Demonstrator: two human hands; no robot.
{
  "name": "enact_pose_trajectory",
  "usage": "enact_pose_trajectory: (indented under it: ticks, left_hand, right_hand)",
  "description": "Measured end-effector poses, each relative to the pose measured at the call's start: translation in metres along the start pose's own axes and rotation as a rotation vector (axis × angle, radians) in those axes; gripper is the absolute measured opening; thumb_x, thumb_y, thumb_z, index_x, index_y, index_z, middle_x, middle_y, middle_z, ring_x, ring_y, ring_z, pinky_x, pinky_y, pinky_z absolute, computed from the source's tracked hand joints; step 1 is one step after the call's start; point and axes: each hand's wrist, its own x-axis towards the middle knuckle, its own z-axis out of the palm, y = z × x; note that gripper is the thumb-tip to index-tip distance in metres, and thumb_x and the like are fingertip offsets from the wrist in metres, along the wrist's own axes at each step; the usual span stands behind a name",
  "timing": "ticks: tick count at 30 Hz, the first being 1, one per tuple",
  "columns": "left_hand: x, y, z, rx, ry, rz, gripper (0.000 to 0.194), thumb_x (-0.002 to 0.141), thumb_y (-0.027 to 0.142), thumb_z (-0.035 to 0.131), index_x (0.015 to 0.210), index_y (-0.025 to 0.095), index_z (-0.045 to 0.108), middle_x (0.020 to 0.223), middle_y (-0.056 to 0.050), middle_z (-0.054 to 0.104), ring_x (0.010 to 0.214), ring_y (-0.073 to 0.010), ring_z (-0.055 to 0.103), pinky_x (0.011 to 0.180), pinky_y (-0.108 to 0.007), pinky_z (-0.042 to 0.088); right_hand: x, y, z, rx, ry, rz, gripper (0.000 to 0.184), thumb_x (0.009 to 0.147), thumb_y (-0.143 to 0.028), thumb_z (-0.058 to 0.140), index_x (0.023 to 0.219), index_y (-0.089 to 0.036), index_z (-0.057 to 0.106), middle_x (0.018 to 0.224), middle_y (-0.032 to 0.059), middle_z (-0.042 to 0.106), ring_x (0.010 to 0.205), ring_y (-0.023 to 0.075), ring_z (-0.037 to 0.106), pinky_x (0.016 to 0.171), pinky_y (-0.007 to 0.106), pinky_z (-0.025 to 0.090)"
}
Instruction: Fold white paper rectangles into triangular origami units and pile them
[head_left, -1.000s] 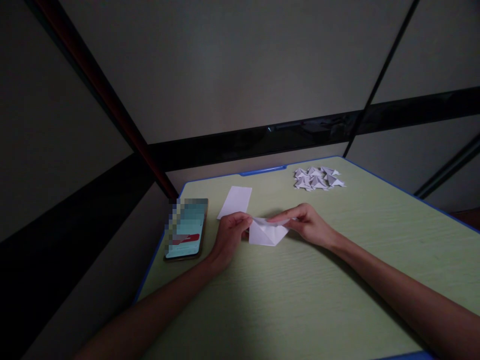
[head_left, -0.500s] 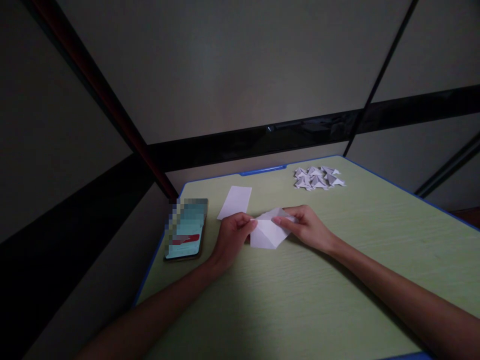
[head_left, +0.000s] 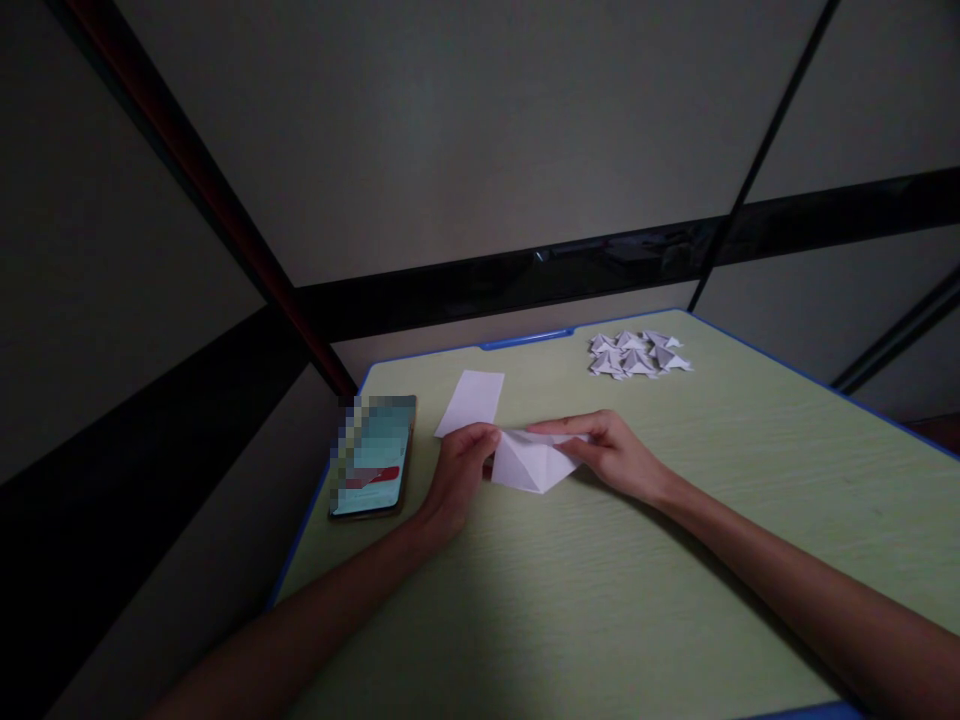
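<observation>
Between my two hands is a partly folded sheet of white paper [head_left: 525, 466], with creases and slanted flaps, held just over the table. My left hand [head_left: 459, 470] pinches its left corner between thumb and fingers. My right hand [head_left: 600, 448] grips the right side, its index finger stretched along the top edge and its thumb on the near face. Behind my left hand a flat white paper sheet [head_left: 472, 402] lies on the table, its near edge partly covered by the hand.
A phone [head_left: 375, 455] with a lit, partly blurred screen lies at the left. Several small folded white paper figures [head_left: 637, 355] sit together at the back right of the pale green table [head_left: 750, 480]. Its rim is blue, with a blue strip [head_left: 529, 340] along the back edge.
The folded paper has shifted slightly left. My right index finger now reaches along its top edge, and the raised flap there lies lower. My left hand keeps its pinch.
</observation>
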Motion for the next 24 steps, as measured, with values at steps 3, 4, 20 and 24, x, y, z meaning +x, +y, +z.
enact_pose_trajectory:
  ticks: [3, 4, 20, 24]
  left_hand:
    - [0.0004, 0.0006, -0.0003, -0.019, -0.061, -0.017, 0.019, 0.062, 0.031, 0.054, 0.059, 0.013, 0.052, 0.054, 0.003, 0.045, 0.051, -0.0088, 0.042, 0.047, -0.019, 0.036]
    - [0.0003, 0.0011, -0.0001, -0.024, -0.079, -0.020, 0.019, 0.062, 0.031, 0.054, 0.059, 0.013, 0.052, 0.054, 0.003, 0.045, 0.051, -0.0087, 0.042, 0.048, -0.019, 0.036]
    - [-0.0008, -0.0016, 0.0030, -0.062, -0.191, -0.046, 0.029, 0.064, 0.040, 0.055, 0.058, 0.011, 0.056, 0.054, 0.001, 0.050, 0.052, -0.0103, 0.046, 0.052, -0.024, 0.042]
    - [-0.0032, 0.0012, 0.0050, -0.043, -0.132, -0.043, 0.030, 0.063, 0.040, 0.057, 0.058, 0.010, 0.058, 0.053, 0.001, 0.051, 0.051, -0.0103, 0.047, 0.052, -0.024, 0.043]
  right_hand:
    - [-0.0004, 0.0012, -0.0029, 0.015, -0.015, -0.023, 0.037, 0.063, -0.008, 0.041, 0.091, -0.015, 0.065, 0.089, 0.0042, 0.066, 0.069, 0.0128, 0.059, 0.059, 0.023, 0.043]
    - [-0.0005, 0.0014, -0.0038, 0.018, -0.017, -0.031, 0.039, 0.061, -0.006, 0.040, 0.089, -0.015, 0.065, 0.087, 0.0040, 0.067, 0.068, 0.0127, 0.059, 0.059, 0.022, 0.043]
    - [-0.0032, -0.0032, -0.0032, -0.313, 0.004, -0.290, 0.041, 0.065, -0.003, 0.034, 0.091, -0.015, 0.065, 0.088, 0.0059, 0.066, 0.074, 0.0132, 0.062, 0.063, 0.024, 0.048]
    - [-0.0047, -0.0035, -0.0038, -0.453, 0.032, -0.410, 0.037, 0.073, -0.008, 0.037, 0.100, -0.015, 0.060, 0.097, 0.0069, 0.063, 0.086, 0.0143, 0.059, 0.073, 0.026, 0.048]
